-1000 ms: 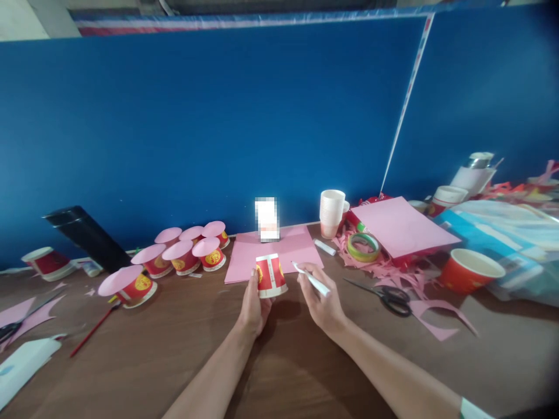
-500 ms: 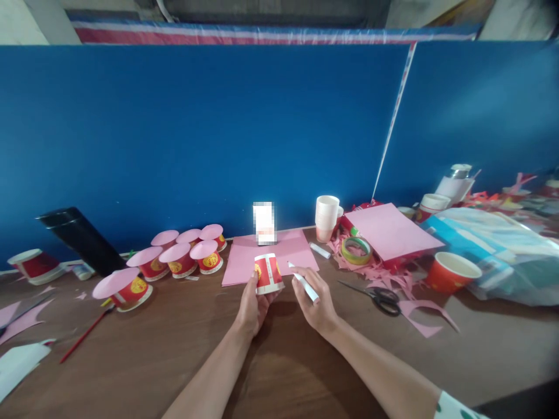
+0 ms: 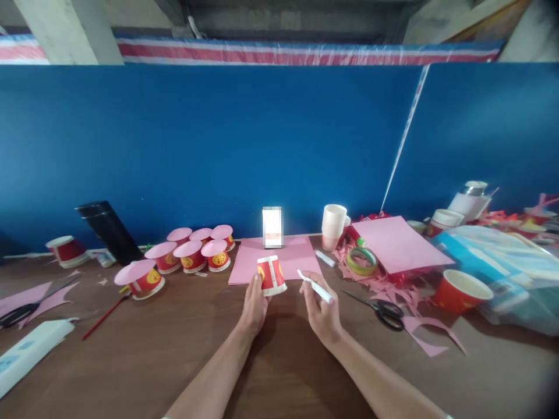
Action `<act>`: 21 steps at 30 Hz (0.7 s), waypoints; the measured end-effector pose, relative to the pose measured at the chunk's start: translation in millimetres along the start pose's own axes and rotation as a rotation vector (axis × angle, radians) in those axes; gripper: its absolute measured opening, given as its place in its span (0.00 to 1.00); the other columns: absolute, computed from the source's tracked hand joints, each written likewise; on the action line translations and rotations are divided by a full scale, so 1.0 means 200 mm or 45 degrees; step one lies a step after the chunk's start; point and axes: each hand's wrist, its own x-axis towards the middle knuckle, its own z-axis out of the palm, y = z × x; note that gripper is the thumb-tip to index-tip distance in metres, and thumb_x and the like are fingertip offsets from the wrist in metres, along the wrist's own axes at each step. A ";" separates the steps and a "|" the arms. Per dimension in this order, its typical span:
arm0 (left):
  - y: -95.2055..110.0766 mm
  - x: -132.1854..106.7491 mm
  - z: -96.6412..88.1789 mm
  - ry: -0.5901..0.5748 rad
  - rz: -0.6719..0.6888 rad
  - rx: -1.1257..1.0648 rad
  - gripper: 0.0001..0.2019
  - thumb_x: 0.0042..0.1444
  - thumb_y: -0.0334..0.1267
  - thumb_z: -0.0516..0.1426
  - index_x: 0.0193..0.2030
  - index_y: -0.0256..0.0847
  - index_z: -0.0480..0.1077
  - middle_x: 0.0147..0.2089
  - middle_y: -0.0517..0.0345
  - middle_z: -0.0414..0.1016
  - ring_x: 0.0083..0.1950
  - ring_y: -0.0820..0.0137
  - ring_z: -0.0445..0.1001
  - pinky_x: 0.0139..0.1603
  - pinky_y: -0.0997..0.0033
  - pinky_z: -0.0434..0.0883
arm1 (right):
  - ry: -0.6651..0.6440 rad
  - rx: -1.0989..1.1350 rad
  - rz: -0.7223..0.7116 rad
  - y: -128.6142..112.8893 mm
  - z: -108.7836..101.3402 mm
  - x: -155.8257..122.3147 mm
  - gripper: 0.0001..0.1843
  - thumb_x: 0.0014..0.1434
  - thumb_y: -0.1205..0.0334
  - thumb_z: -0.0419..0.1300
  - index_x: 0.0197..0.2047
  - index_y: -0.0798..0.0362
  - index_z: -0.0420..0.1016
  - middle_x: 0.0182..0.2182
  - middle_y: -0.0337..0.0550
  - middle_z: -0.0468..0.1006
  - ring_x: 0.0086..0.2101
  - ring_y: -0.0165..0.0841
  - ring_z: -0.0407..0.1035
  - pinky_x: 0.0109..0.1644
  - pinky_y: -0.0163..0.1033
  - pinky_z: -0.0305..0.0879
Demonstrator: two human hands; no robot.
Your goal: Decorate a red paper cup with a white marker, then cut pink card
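Note:
My left hand (image 3: 254, 302) grips an upside-down red paper cup (image 3: 271, 274) with yellow marks, held just above the wooden table. My right hand (image 3: 322, 309) is closed round a white marker pen (image 3: 315, 286), its tip pointing towards the cup but a little apart from it. A pink paper sheet (image 3: 275, 258) lies flat just beyond both hands. Left of it stand several upturned red cups topped with pink paper discs (image 3: 191, 253).
Black scissors (image 3: 382, 308) and pink paper scraps lie right of my right hand. A tape roll (image 3: 362, 261), a stack of white cups (image 3: 333, 226), a pink sheet stack (image 3: 398, 242) and an open red cup (image 3: 462, 289) sit farther right. A blue partition (image 3: 218, 139) backs the table.
The camera has tilted up and shifted slightly, so the scene sits lower and more of the ceiling shows. Both hands keep the same grip on cup and pen.

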 end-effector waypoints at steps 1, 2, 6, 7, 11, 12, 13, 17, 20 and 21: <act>-0.01 0.00 0.00 0.027 0.025 0.041 0.21 0.52 0.50 0.54 0.49 0.40 0.65 0.50 0.47 0.71 0.51 0.60 0.69 0.49 0.60 0.67 | 0.000 -0.027 -0.046 -0.02 -0.01 0.00 0.10 0.60 0.66 0.50 0.43 0.54 0.69 0.31 0.44 0.74 0.32 0.33 0.70 0.39 0.37 0.67; -0.01 0.00 0.00 0.056 0.036 0.087 0.22 0.52 0.51 0.54 0.50 0.40 0.65 0.51 0.45 0.70 0.52 0.60 0.68 0.49 0.61 0.67 | -0.010 -0.056 -0.096 -0.03 -0.02 0.00 0.09 0.60 0.66 0.51 0.41 0.54 0.70 0.32 0.45 0.74 0.33 0.33 0.70 0.40 0.38 0.66; -0.03 0.01 -0.01 0.111 0.025 0.238 0.23 0.51 0.54 0.52 0.46 0.39 0.67 0.48 0.44 0.72 0.48 0.60 0.70 0.44 0.64 0.68 | -0.095 -0.130 -0.177 -0.08 -0.02 0.00 0.08 0.59 0.67 0.50 0.36 0.53 0.70 0.29 0.43 0.74 0.31 0.33 0.70 0.39 0.37 0.64; -0.03 0.01 0.00 0.111 0.029 0.272 0.22 0.51 0.54 0.51 0.44 0.38 0.67 0.45 0.44 0.73 0.45 0.60 0.72 0.42 0.65 0.68 | -0.114 -0.138 -0.162 -0.08 -0.02 0.00 0.07 0.59 0.67 0.50 0.35 0.53 0.69 0.28 0.42 0.73 0.29 0.32 0.69 0.37 0.36 0.64; -0.02 0.01 0.01 0.095 0.105 0.455 0.19 0.52 0.54 0.51 0.39 0.39 0.68 0.35 0.51 0.74 0.33 0.66 0.71 0.35 0.70 0.67 | -0.173 -0.127 -0.149 -0.07 0.02 -0.02 0.05 0.58 0.65 0.52 0.32 0.54 0.67 0.26 0.41 0.71 0.25 0.29 0.66 0.32 0.34 0.63; -0.02 0.00 0.01 0.089 0.137 0.510 0.18 0.53 0.53 0.51 0.38 0.40 0.69 0.34 0.53 0.73 0.32 0.68 0.70 0.34 0.71 0.66 | -0.189 -0.122 -0.154 -0.06 0.02 -0.02 0.06 0.59 0.64 0.52 0.32 0.54 0.67 0.26 0.41 0.71 0.25 0.29 0.66 0.32 0.34 0.62; -0.01 0.00 0.02 0.074 0.166 0.558 0.18 0.53 0.52 0.50 0.39 0.40 0.69 0.33 0.55 0.73 0.32 0.68 0.70 0.34 0.72 0.66 | -0.204 -0.120 -0.160 -0.06 0.02 -0.02 0.06 0.59 0.64 0.51 0.31 0.54 0.67 0.27 0.41 0.71 0.26 0.29 0.66 0.32 0.34 0.62; 0.02 -0.02 0.04 0.019 0.219 0.639 0.16 0.54 0.50 0.51 0.39 0.40 0.69 0.31 0.57 0.72 0.30 0.70 0.68 0.34 0.73 0.65 | -0.254 -0.159 -0.143 -0.05 0.03 -0.02 0.08 0.59 0.63 0.50 0.30 0.53 0.67 0.25 0.41 0.70 0.24 0.29 0.64 0.31 0.34 0.61; 0.03 -0.03 0.06 0.039 0.203 0.597 0.16 0.52 0.50 0.53 0.37 0.39 0.70 0.29 0.58 0.71 0.28 0.71 0.66 0.31 0.74 0.63 | -0.271 -0.189 -0.149 -0.05 0.02 -0.01 0.08 0.60 0.63 0.50 0.30 0.53 0.66 0.25 0.41 0.70 0.24 0.30 0.64 0.31 0.35 0.61; 0.04 -0.04 0.06 0.044 0.196 0.581 0.16 0.51 0.50 0.54 0.37 0.39 0.70 0.29 0.58 0.71 0.28 0.70 0.66 0.32 0.74 0.63 | -0.279 -0.197 -0.152 -0.05 0.02 -0.01 0.09 0.60 0.63 0.50 0.30 0.53 0.66 0.25 0.41 0.70 0.25 0.30 0.64 0.32 0.35 0.61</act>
